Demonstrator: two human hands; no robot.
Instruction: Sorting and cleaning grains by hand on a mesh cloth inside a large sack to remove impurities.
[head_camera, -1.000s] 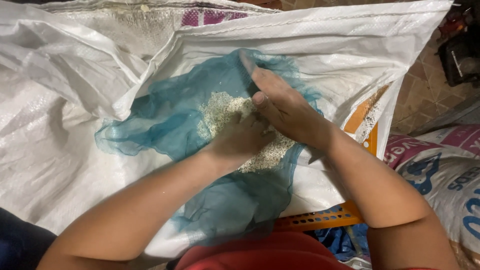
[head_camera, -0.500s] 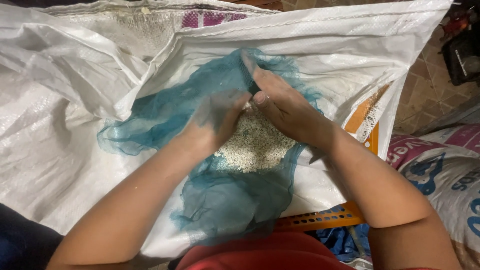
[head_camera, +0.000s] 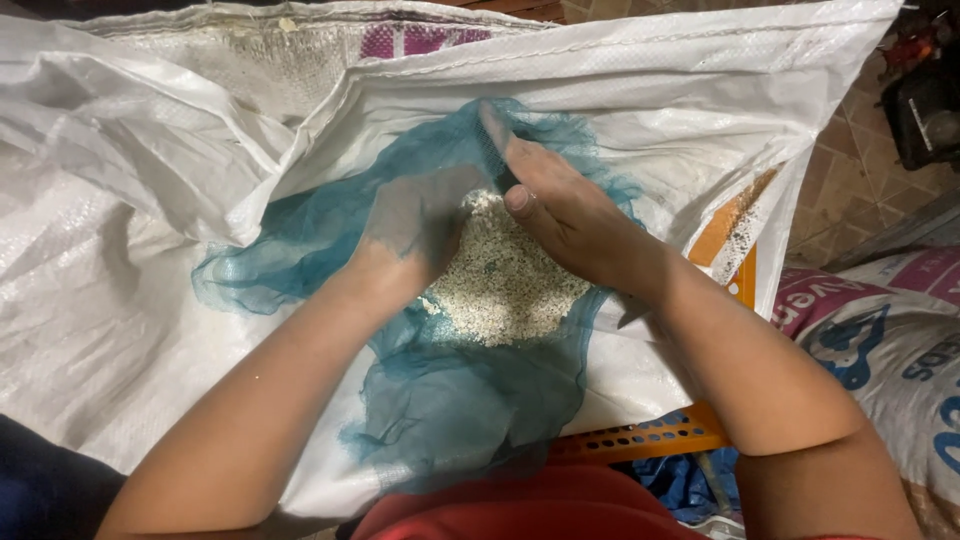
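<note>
A thin teal mesh cloth (head_camera: 300, 240) lies spread over a white woven sack (head_camera: 110, 250). A heap of pale fine grain (head_camera: 505, 285) rests on the cloth in the middle. My left hand (head_camera: 415, 225) is under a fold of the teal cloth, its fingers spread and showing through the mesh beside the grain. My right hand (head_camera: 565, 215) rests on the far right edge of the grain, fingers together and pinching the cloth's upper edge.
An orange perforated crate edge (head_camera: 650, 435) shows below the sack. A printed white sack (head_camera: 880, 340) lies at the right on a tiled floor (head_camera: 850, 180). A dark object (head_camera: 930, 110) stands at the top right. Red fabric (head_camera: 520, 505) is at the bottom.
My left hand has moved up off the grain heap and slid beneath the teal cloth. More of the grain is now uncovered. My right hand has stayed nearly in place.
</note>
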